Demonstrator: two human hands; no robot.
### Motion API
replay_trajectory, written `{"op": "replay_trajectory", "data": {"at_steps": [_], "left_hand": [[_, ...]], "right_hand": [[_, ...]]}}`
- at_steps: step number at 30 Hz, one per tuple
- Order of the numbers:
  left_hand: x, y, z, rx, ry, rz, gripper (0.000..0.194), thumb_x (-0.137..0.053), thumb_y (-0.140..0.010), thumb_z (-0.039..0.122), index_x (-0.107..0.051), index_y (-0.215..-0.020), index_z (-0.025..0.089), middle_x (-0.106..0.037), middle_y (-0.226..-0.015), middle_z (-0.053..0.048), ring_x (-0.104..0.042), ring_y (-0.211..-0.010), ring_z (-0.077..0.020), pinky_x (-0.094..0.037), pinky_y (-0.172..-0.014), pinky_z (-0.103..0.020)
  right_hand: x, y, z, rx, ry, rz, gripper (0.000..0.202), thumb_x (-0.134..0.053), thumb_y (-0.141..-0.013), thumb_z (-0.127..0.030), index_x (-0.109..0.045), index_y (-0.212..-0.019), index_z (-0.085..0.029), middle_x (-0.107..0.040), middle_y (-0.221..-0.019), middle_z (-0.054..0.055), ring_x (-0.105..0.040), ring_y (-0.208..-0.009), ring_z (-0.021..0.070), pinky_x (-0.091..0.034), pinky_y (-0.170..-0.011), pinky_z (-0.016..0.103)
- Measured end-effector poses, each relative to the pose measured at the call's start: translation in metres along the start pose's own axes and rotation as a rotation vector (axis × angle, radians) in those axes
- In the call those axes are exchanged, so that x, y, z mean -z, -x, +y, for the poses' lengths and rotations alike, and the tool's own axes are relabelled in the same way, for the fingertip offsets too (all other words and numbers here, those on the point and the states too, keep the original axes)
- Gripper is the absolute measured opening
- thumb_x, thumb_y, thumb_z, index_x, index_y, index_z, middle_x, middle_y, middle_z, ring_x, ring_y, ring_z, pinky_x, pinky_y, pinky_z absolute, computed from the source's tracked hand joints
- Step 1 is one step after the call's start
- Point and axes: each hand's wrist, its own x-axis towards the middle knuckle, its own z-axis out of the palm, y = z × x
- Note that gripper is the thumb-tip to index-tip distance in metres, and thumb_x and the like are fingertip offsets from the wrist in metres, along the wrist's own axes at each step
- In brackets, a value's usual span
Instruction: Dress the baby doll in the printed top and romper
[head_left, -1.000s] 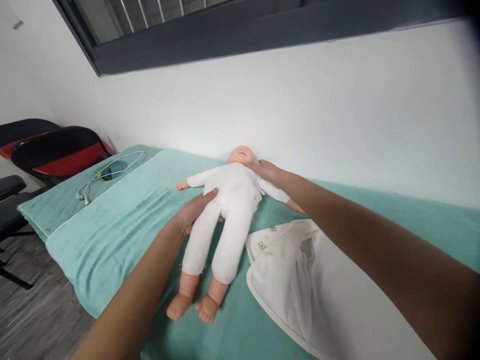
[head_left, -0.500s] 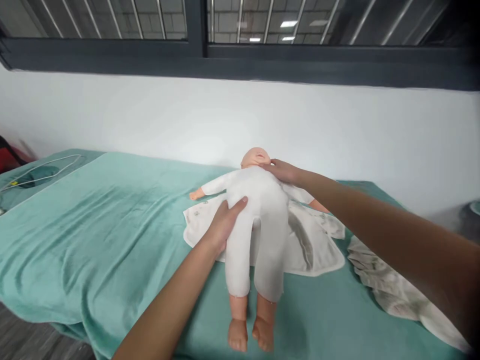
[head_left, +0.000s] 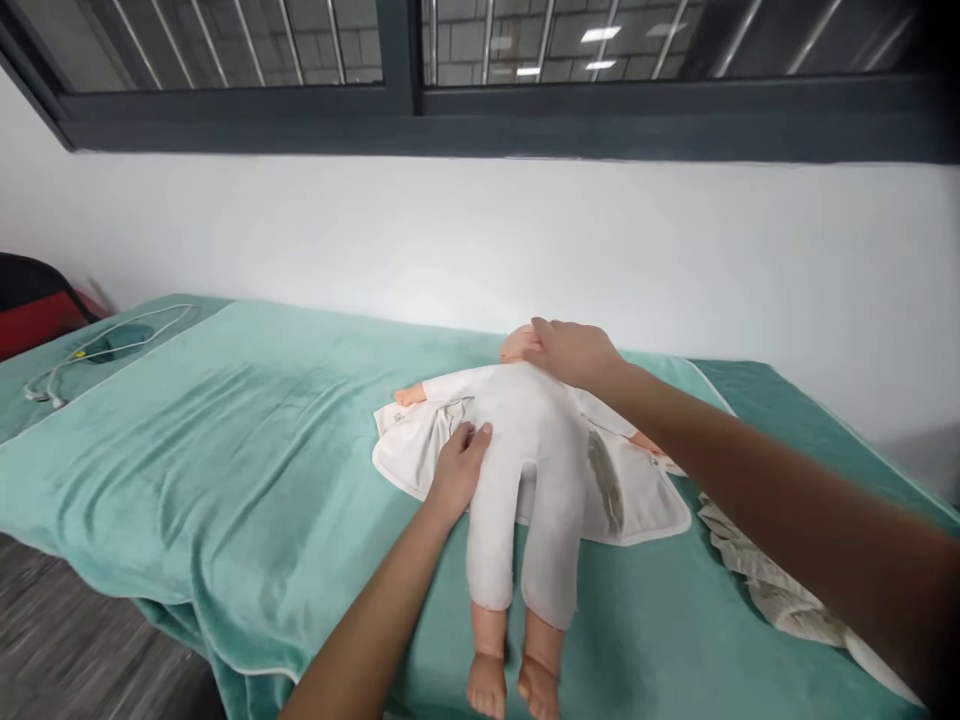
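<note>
In the head view, shows a doll (head_left: 529, 420) at the centre of the frame, over a spread white garment (head_left: 637, 505) on a green cover (head_left: 255, 440). Has a plump white cloth body, arms stretched sideways, straight legs slightly parted, and smooth peach-toned feet pointing to the bottom edge. Has the left hand (head_left: 457, 472) against the hip, thumb and fingers parted, and, well apart from it, the right hand (head_left: 577, 352) at the head, partly hiding it. Cannot tell how firmly either grips. Shows crumpled cloth (head_left: 780, 590) lower right.
</note>
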Motion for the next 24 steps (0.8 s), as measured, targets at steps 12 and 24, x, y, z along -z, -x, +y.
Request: {"op": "replay_trajectory", "data": {"at_steps": [12,24], "left_hand": [[0.002,-0.012,-0.019,-0.244,-0.273,0.162,0.024,-0.044,-0.093,0.024,-0.067,-0.1,0.023,-0.072,-0.101,-0.007,-0.064,-0.091,-0.0225,-0.048,-0.085,-0.037],[0.045,-0.071,-0.028,-0.119,-0.547,0.477,0.011,-0.063,-0.084,0.029,-0.066,-0.09,0.02,-0.068,-0.103,-0.013,-0.057,-0.11,-0.0322,-0.04,-0.098,-0.047]], "right_hand": [[-0.067,-0.033,-0.116,0.463,0.096,-0.285,0.037,-0.065,-0.087,-0.048,-0.063,-0.11,-0.019,-0.066,-0.116,0.012,-0.064,-0.099,0.029,-0.047,-0.076,0.035],[-0.052,-0.015,-0.062,0.421,-0.005,-0.174,0.039,-0.05,-0.093,-0.058,-0.061,-0.111,-0.025,-0.069,-0.116,0.007,-0.064,-0.1,0.0266,-0.041,-0.072,0.031]]}}
